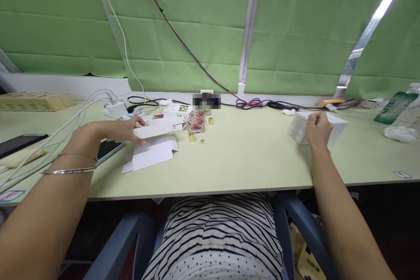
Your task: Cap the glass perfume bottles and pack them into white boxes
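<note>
At the left of the table my left hand (123,131) is closed around the end of a folded white cardboard piece (159,128). Just below it lies another flat white cardboard piece (154,154) with cut flaps. To its right are small glass bottles with pink contents (196,125), gold caps (192,138) and a tiny gold ring-like part (202,141). Over on the right, my right hand (318,130) is curled into a fist against a white box (336,127) with small print on its left side. The fingertips are hidden, but the hand seems to grip the box.
Behind the left hand are a white adapter (115,108) and tangled white cables. A phone (110,151) lies partly under the left forearm; a dark tablet (21,143) is farther left. Black cables (284,106) run along the wall. A green bottle (395,107) leans at far right.
</note>
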`<state>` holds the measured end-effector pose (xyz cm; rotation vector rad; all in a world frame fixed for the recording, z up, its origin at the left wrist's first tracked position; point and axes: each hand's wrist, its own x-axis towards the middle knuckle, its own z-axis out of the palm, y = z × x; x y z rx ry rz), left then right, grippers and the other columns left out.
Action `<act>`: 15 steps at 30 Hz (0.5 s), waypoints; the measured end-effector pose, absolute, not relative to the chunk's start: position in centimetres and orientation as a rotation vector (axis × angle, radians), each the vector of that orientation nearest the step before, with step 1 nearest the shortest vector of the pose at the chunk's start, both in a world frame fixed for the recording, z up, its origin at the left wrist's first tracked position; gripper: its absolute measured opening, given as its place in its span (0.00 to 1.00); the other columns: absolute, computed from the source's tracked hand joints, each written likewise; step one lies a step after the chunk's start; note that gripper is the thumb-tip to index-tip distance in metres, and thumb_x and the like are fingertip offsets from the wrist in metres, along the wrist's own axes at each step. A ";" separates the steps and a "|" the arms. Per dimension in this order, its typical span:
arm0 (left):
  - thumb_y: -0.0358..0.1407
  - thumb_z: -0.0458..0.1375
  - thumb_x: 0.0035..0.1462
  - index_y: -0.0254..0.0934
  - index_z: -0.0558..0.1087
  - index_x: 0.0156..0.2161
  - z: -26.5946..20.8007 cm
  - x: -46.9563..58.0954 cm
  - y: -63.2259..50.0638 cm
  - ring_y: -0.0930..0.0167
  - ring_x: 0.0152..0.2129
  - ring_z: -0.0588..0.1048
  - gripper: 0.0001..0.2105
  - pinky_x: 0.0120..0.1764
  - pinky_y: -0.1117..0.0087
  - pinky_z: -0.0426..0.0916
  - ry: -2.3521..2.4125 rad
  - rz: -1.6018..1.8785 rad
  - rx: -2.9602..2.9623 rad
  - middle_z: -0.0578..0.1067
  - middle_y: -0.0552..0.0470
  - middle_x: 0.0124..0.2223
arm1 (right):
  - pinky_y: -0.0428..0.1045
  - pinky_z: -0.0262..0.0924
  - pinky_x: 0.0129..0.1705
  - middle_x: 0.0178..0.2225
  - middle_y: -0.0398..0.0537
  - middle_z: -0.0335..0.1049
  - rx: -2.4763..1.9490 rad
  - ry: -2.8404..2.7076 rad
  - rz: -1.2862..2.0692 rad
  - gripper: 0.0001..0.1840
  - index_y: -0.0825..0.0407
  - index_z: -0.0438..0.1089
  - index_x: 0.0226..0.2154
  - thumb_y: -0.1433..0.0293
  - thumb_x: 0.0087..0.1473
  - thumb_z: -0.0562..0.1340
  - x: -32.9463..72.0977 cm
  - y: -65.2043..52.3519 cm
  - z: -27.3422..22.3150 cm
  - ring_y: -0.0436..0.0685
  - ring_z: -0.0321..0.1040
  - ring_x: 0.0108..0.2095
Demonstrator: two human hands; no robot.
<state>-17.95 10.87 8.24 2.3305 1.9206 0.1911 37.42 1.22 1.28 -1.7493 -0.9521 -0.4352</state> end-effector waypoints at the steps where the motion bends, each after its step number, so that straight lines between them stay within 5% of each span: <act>1: 0.49 0.67 0.30 0.34 0.63 0.46 9.0 -17.8 10.1 0.68 0.34 0.68 0.36 0.36 0.70 0.63 1.929 0.090 2.298 0.72 0.48 0.42 | 0.50 0.48 0.33 0.24 0.46 0.60 -1.731 -0.948 -0.443 0.05 0.48 0.53 0.26 0.66 0.51 0.47 37.5 1.3 1.2 0.57 0.56 0.27; 2: 0.50 0.62 0.41 0.35 0.59 0.50 9.8 -17.5 9.3 0.68 0.37 0.67 0.34 0.38 0.70 0.62 1.830 0.086 2.386 0.68 0.46 0.47 | 0.51 0.49 0.33 0.23 0.46 0.60 -1.715 -0.944 -0.449 0.05 0.48 0.53 0.26 0.66 0.50 0.47 37.5 1.4 1.2 0.57 0.56 0.27; 4: 0.48 0.58 0.48 0.34 0.55 0.52 11.4 -16.3 7.3 0.67 0.41 0.66 0.31 0.40 0.70 0.61 1.824 0.173 2.513 0.64 0.45 0.50 | 0.51 0.49 0.32 0.23 0.45 0.59 -1.691 -0.952 -0.457 0.06 0.48 0.53 0.26 0.65 0.50 0.47 37.7 1.5 1.0 0.57 0.56 0.26; 9: 0.48 0.56 0.50 0.37 0.55 0.52 12.3 -8.7 2.6 0.68 0.40 0.65 0.28 0.39 0.71 0.62 1.585 0.318 2.834 0.65 0.48 0.48 | 0.52 0.49 0.33 0.22 0.44 0.59 -1.670 -0.963 -0.470 0.06 0.48 0.53 0.26 0.65 0.50 0.47 37.8 1.6 0.9 0.57 0.56 0.25; 15: 0.55 0.59 0.42 0.38 0.64 0.45 5.2 0.9 0.4 0.60 0.37 0.69 0.29 0.38 0.64 0.62 1.180 0.144 3.025 0.70 0.46 0.40 | 0.52 0.51 0.33 0.22 0.44 0.60 -1.684 -0.960 -0.465 0.06 0.48 0.55 0.26 0.65 0.50 0.47 37.7 1.6 0.9 0.57 0.57 0.26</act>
